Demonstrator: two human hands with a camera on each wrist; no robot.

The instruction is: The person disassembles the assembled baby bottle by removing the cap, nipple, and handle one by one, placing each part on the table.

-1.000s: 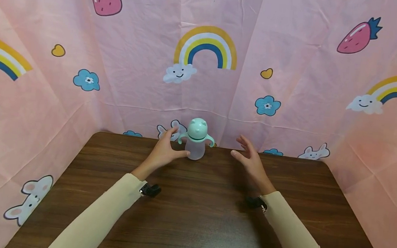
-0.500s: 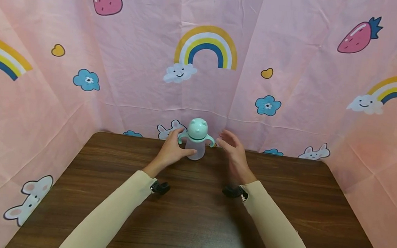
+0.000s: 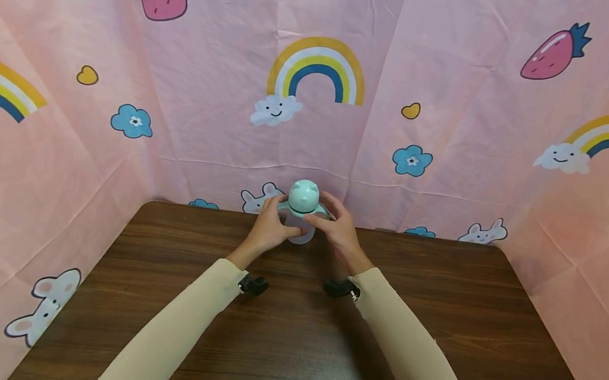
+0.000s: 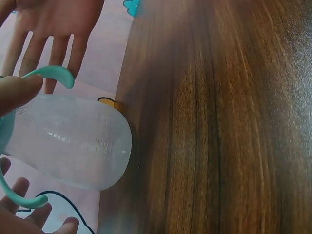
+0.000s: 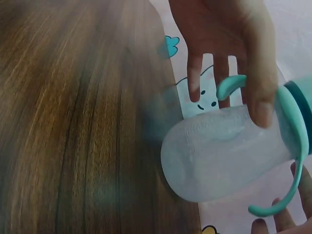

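The right hand (image 3: 341,232), earlier apart from the bottle (image 4: 73,141), now reaches its handle (image 4: 59,74); the left hand (image 3: 269,227) flanks it, both hands' fingers spread wide. It stands upright on the tabletop (image 3: 295,335), its lid (image 3: 303,194) cropped in wrist views.

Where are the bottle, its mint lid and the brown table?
Bottle (image 5: 219,156), right wrist view: middle of its translucent body.
Mint lid (image 3: 304,194), head view: front of its dome.
Brown table (image 3: 285,340), head view: bare top.

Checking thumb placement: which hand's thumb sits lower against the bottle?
The left hand: its thumb overlaps the clear body of the bottle. The right hand has its thumb higher in the head view, by a handle.
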